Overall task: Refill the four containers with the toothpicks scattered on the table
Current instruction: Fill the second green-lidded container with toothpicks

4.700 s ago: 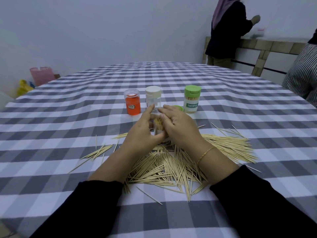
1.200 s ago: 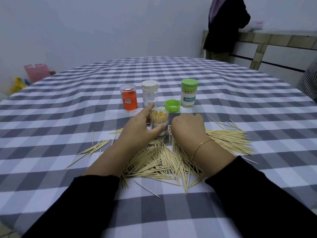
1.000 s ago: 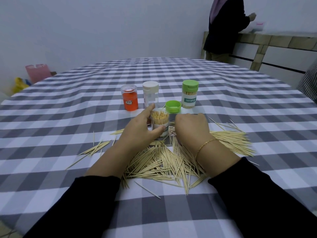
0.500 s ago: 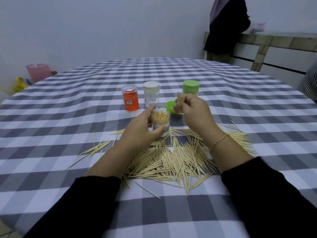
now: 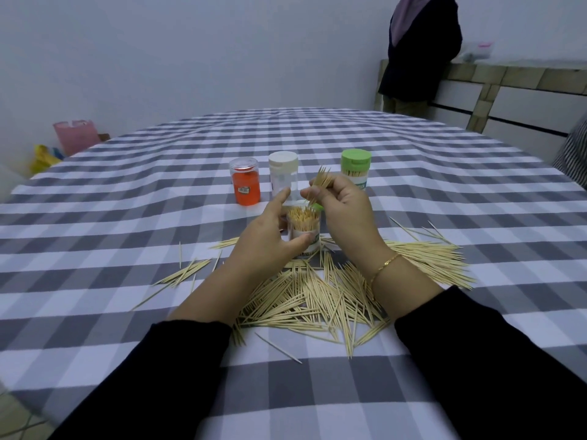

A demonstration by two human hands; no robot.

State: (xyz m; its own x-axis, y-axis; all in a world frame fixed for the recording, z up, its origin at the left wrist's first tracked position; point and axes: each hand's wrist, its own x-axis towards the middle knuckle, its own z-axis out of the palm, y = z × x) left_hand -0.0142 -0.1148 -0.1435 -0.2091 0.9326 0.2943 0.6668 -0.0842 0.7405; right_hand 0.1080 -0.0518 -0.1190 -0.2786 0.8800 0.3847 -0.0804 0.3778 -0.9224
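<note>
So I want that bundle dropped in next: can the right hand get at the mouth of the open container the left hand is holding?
Probably yes. The right hand pinches a toothpick bundle just above the open container, and the left hand holds only its side. The mouth is already packed, though.

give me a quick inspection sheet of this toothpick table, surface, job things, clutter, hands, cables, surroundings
surface: round table under a grey and white checked cloth.
job's things: open container packed with upright toothpicks; orange container, white-lidded container and green-lidded container stand behind it with lids on; loose toothpicks heaped near the person, more spread to the right.
clutter: a few stray toothpicks to the left of the heap.
grippers: left hand grips the open container; right hand pinches a small bundle of toothpicks above it.
cables: nothing seen.
surroundings: person in dark clothes standing at a tiled counter; pink bag by the wall.
</note>
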